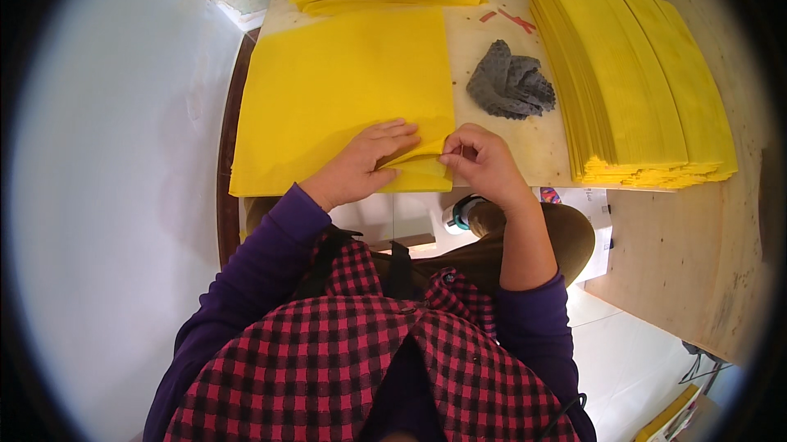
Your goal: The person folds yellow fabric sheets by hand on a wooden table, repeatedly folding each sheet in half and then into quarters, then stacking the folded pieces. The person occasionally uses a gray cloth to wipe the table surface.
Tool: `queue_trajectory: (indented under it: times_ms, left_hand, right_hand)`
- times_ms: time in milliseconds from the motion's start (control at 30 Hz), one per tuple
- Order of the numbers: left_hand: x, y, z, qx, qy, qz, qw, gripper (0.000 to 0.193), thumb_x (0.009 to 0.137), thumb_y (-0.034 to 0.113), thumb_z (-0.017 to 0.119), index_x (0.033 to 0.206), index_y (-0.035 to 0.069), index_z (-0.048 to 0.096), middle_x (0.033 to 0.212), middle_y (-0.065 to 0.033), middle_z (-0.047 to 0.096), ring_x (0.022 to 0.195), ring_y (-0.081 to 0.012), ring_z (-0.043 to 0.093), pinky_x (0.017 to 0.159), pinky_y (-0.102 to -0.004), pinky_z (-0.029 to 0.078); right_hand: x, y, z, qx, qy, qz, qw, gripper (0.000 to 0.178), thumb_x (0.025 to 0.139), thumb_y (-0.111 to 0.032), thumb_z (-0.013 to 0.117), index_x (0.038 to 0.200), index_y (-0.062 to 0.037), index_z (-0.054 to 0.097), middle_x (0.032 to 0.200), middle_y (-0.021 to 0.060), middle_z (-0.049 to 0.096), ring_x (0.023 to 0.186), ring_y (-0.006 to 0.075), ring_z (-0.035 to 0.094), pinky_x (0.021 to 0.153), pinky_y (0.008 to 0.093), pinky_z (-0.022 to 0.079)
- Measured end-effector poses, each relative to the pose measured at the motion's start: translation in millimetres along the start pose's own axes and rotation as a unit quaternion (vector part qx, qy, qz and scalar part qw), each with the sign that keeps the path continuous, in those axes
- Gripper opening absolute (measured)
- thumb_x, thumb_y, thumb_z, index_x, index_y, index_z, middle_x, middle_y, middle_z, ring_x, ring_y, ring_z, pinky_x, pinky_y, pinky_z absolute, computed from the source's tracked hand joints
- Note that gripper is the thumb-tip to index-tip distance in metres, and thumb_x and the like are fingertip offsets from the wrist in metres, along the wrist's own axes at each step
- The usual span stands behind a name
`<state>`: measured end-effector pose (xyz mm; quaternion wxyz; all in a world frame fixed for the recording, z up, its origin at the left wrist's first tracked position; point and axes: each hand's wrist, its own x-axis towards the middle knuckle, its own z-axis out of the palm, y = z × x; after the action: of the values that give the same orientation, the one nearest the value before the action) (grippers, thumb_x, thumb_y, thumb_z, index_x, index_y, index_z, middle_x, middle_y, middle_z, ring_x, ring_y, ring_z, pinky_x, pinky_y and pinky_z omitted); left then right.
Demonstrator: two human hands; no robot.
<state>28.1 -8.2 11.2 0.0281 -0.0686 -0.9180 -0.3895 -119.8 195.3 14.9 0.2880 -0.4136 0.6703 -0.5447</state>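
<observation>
Pinching grip, right: a raised fold near the right edge of the flat yellow fabric-like sheet (336,73) is held between thumb and forefinger of the right hand (482,165).
Left hand (366,161): laid on the sheet, fingers extended, thumb set apart.
Sheet, handling: judged light, soft and easily creased; best taken by an edge or corner.
Sheet, position: laid flat at the near edge of the pale wooden table (541,147).
Surface: also occupied by a crumpled dark-grey cloth (507,85), stacked yellow sheets (623,81) and thin red strips (518,22).
Room: white floor (607,319) is seen below.
</observation>
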Motion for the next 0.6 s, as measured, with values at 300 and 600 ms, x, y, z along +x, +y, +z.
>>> queue_trajectory:
  times_ms: [300,600]
  left_hand:
    - [-0.8,-4.6,2.8,-0.013,0.018,-0.003,1.0,0.046,0.088,0.007,0.055,0.134,0.0,0.05,0.145,-0.0151,0.044,0.137,-0.0332,0.036,0.114,-0.0424,0.026]
    - [-0.6,14.9,5.1,0.096,0.048,0.001,0.994,0.054,0.079,0.003,0.062,0.132,0.007,0.054,0.145,-0.0162,0.044,0.136,-0.0373,0.037,0.112,-0.0445,0.031]
  right_hand:
    - [0.5,4.1,-10.9,-0.119,0.091,-0.057,0.987,0.049,0.078,0.001,0.07,0.125,-0.0051,0.057,0.126,0.0079,0.055,0.112,0.0181,0.054,0.094,0.0293,0.044]
    - [-1.0,9.5,5.3,-0.127,0.076,-0.012,0.989,0.081,0.078,-0.005,0.067,0.148,-0.0022,0.027,0.154,0.0204,0.029,0.144,0.0328,0.025,0.116,0.0344,0.024]
